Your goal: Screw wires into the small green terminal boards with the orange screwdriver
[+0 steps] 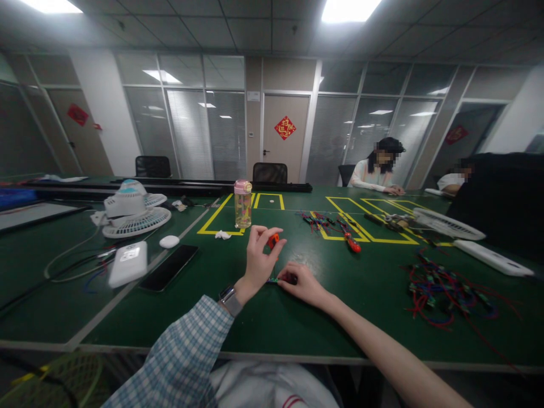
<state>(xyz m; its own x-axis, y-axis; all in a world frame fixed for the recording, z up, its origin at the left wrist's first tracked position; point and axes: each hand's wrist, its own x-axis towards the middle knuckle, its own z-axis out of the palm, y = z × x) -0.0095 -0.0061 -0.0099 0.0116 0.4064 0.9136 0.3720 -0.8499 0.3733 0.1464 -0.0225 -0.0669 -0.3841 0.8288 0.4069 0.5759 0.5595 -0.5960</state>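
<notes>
My left hand (262,249) is raised over the middle of the green table, with a watch on its wrist. Thumb and fingers are closed around the orange-red handle of a small screwdriver (274,241). Its thin shaft points down at a small green circuit board (272,280) on the tabletop. Low beside the board, my right hand (301,281) pinches its right end between thumb and fingers. Those fingers partly cover the board and something dark and red beneath them.
A tangle of wired boards (446,292) lies right, a smaller bunch (318,221) ahead. A red-handled tool (352,243) sits beyond my right hand. A bottle (243,205), phone (170,268), white power bank (128,264) and fan (131,209) stand left. Across the table sits a person (376,170).
</notes>
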